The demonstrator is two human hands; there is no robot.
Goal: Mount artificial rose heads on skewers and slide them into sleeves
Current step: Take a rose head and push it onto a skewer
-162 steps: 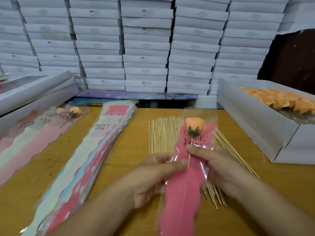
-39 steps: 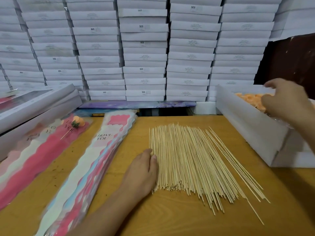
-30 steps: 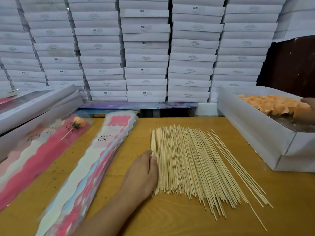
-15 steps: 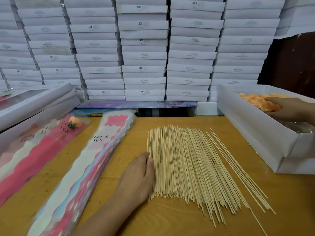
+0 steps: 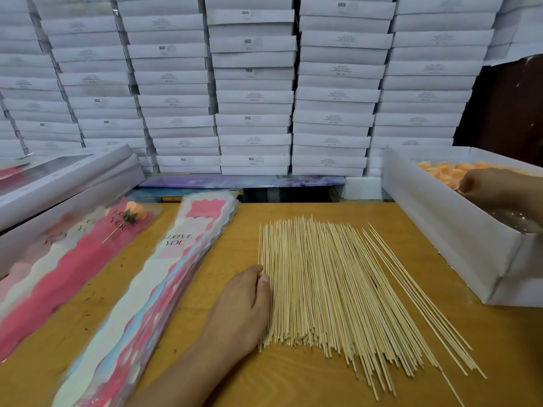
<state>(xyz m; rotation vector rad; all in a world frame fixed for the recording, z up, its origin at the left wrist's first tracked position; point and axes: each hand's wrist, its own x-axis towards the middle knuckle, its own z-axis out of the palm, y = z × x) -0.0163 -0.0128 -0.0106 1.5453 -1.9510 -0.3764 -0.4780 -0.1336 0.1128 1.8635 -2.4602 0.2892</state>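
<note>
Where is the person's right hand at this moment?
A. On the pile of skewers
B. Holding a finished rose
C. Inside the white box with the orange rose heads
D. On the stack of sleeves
C: the right hand reaches into the white box, at the orange rose heads.

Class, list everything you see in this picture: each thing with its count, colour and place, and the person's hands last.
skewers: many, pale wood, spread on table centre
empty sleeves: one stack, pink, white and blue, left of skewers
finished rose sleeves: a pile, pink, far left, orange rose on top
open box: one, white, right
rose heads: many, orange, inside open box
stacked boxes: many, white, behind table
table: one, yellow-brown wood
left hand: rests at the skewers' left edge
right hand: reaches among rose heads
</note>
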